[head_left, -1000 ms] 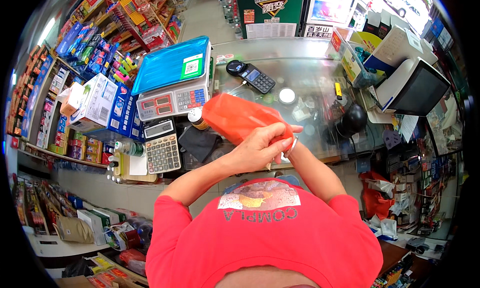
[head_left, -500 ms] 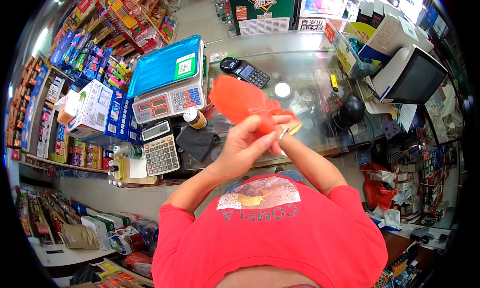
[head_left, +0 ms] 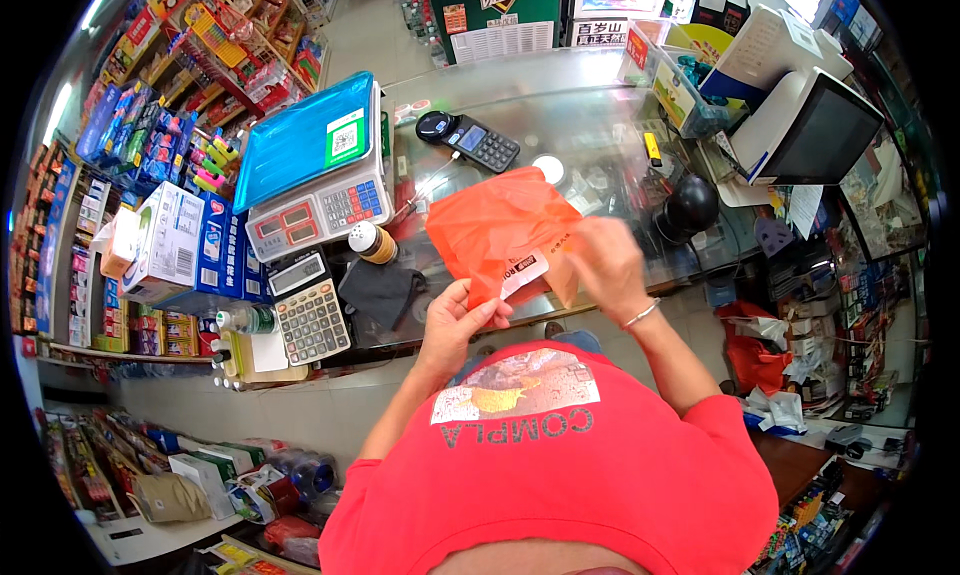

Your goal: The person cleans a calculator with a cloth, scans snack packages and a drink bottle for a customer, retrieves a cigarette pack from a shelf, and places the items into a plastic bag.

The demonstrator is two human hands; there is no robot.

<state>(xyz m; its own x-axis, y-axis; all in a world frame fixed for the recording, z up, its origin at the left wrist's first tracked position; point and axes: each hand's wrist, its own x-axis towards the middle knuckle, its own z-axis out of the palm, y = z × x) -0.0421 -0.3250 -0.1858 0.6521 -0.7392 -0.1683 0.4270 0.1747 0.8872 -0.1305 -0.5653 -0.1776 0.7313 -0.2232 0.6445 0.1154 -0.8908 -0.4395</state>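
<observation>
A thin red plastic bag is spread open above the near edge of the glass counter. My left hand pinches its near left edge between thumb and fingers. On the right, my right hand is closed around a small tan packet with dark print, at the bag's right side. A white label with dark and red print shows against the bag beside the packet. Whether it is part of the same packet I cannot tell. My right fingertips are partly hidden.
On the glass counter stand a blue-topped scale, a calculator, a brown jar with a white lid, a dark cloth, a keypad device, a black rounded device and a screen.
The bunched red bag is now spread wide and lower. My hands have moved apart, the left to the near left edge, the right outward with the tan packet.
</observation>
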